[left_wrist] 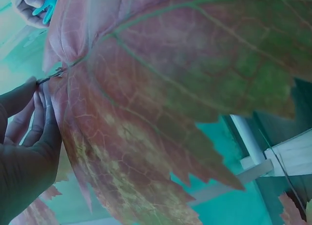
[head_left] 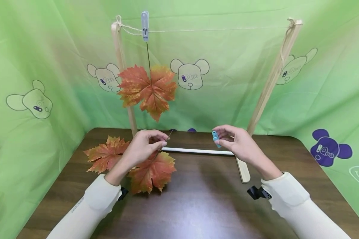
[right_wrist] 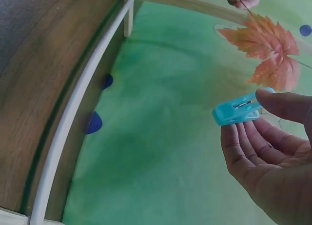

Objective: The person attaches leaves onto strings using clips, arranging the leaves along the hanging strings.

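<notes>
leaf stem [head_left: 171,133] was pinched by left fingers [head_left: 159,145]; blue clip [right_wrist: 236,109] was pinched by right fingers [right_wrist: 233,147]; stem was judged best steadied against string [head_left: 215,30] before clipping

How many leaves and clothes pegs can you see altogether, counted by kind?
Leaves: 3 (hanging leaf, held leaf, leftmost leaf)
Clothes pegs: 2 (greyish peg, bright blue peg)
Total: 5
</notes>
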A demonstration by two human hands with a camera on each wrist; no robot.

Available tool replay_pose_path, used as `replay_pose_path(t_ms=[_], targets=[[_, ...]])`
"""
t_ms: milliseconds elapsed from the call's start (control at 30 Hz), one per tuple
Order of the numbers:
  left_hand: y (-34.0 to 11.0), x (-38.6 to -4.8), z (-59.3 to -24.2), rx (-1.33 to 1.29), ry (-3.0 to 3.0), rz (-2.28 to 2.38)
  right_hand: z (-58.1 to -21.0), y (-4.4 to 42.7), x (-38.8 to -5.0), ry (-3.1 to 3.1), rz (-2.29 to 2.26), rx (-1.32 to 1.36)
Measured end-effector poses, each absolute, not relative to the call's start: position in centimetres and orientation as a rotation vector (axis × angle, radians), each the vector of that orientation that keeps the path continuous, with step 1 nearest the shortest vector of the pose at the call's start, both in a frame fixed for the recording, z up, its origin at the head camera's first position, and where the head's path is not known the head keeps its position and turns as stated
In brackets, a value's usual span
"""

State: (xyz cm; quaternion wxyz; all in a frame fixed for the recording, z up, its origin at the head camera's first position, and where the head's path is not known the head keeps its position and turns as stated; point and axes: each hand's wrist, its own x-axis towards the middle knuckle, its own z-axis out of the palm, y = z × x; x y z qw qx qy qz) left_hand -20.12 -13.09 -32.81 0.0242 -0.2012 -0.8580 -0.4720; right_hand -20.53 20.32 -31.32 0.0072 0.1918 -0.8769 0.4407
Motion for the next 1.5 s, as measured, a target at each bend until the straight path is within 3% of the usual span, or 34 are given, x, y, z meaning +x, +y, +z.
replay_pose_path(t_ms=[1500], targets=[[-8.8, -21.2, -28.3, -0.614, -2.43, -1.464, -25.1, 18.6, -20.9, -2.575, 1.346, 0.648]])
